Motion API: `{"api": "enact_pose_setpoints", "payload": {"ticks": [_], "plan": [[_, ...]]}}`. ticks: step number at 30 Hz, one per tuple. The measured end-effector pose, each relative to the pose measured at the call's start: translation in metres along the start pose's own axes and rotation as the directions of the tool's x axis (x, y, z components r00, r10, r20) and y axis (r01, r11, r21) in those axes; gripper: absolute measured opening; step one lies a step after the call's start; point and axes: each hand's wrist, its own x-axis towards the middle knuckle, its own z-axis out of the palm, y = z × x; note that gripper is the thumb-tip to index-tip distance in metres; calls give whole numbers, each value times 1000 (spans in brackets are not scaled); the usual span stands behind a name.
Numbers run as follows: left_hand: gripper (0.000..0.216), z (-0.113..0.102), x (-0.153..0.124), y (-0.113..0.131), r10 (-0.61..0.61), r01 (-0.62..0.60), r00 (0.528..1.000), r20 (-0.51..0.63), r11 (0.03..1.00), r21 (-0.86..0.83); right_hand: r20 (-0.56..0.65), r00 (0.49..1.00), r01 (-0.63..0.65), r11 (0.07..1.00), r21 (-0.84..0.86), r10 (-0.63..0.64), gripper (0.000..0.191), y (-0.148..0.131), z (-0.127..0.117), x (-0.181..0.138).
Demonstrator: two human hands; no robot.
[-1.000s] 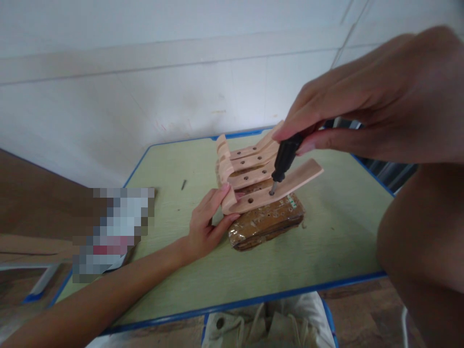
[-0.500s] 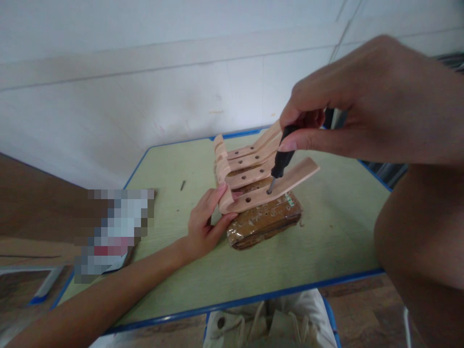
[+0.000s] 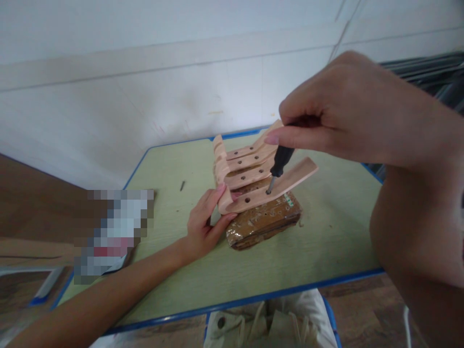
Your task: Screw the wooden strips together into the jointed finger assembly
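Observation:
Several curved wooden hooks (image 3: 292, 180) lie side by side across a tape-wrapped cardboard block (image 3: 264, 218). Each hook has dark holes along its flat middle. My left hand (image 3: 203, 220) pinches the curled end of the nearest hook, its thumb low against the block's edge. Above, my right hand (image 3: 326, 108) is closed round the black handle of a screwdriver (image 3: 282, 159). The screwdriver leans, and its metal tip sits at the right hole of the nearest hook. Whether a screw head is under the tip is too small to tell.
The pale green table (image 3: 326, 251) has a blue edge and stands against a white wall (image 3: 163, 106). A small screw (image 3: 182, 185) lies left of the hooks. A blurred-out packet (image 3: 119, 232) rests at the table's left side. Dark long items (image 3: 427, 67) are at the far right.
My right hand has turned about the screwdriver's handle, the wrist lower and the thumb shifted left. The tip stays at the same hole. My left hand keeps its hold.

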Motion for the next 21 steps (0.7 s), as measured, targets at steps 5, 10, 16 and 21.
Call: {"api": "enact_pose_setpoints", "payload": {"ticks": [5,10,16,21], "plan": [[65,0,0,1,-15,15,1000,2,999,50,26,992,-118,986,-118,122,53,1,2,1],[66,-1,2,1,9,-9,1000,10,1000,18,27,971,-228,953,-199,238,61,-2,6,5],[66,-1,2,0,31,-30,999,-11,999,11,74,995,62,997,34,-65,52,0,3,1],[67,-1,3,0,-12,13,1000,26,998,-55,25,965,254,954,158,-261,40,6,-5,-5]]}}
